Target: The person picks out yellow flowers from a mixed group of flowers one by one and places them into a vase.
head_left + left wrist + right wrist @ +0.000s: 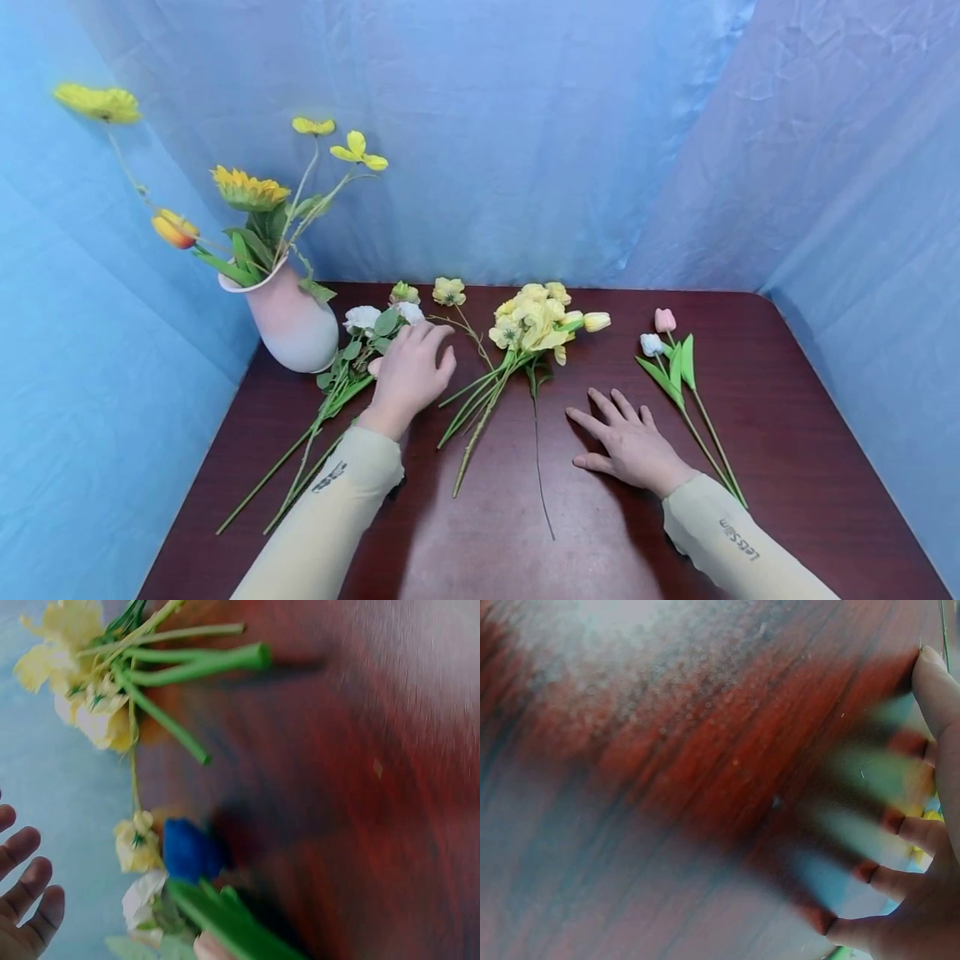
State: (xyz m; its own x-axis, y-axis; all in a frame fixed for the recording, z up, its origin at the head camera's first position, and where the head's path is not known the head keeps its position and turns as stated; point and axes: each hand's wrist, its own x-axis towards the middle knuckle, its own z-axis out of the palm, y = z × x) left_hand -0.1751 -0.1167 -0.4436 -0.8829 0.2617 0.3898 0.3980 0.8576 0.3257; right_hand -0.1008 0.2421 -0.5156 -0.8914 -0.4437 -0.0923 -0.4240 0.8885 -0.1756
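My left hand hovers over a bunch of artificial flowers, its fingers loosely bent and holding nothing. Around it lie white blooms, green leaves and long stems. A blue bud near a thick green leaf shows only in the left wrist view; in the head view it is hidden. My right hand rests with spread fingers on the dark red table. Between the hands lies a bunch of pale yellow flowers with green stems. Two tulips, one pink and one pale blue, lie beyond the right wrist.
A pink and white vase stands at the back left, holding a sunflower, an orange tulip and several yellow blooms. One thin stem extends toward the front. Blue curtains enclose the back and sides.
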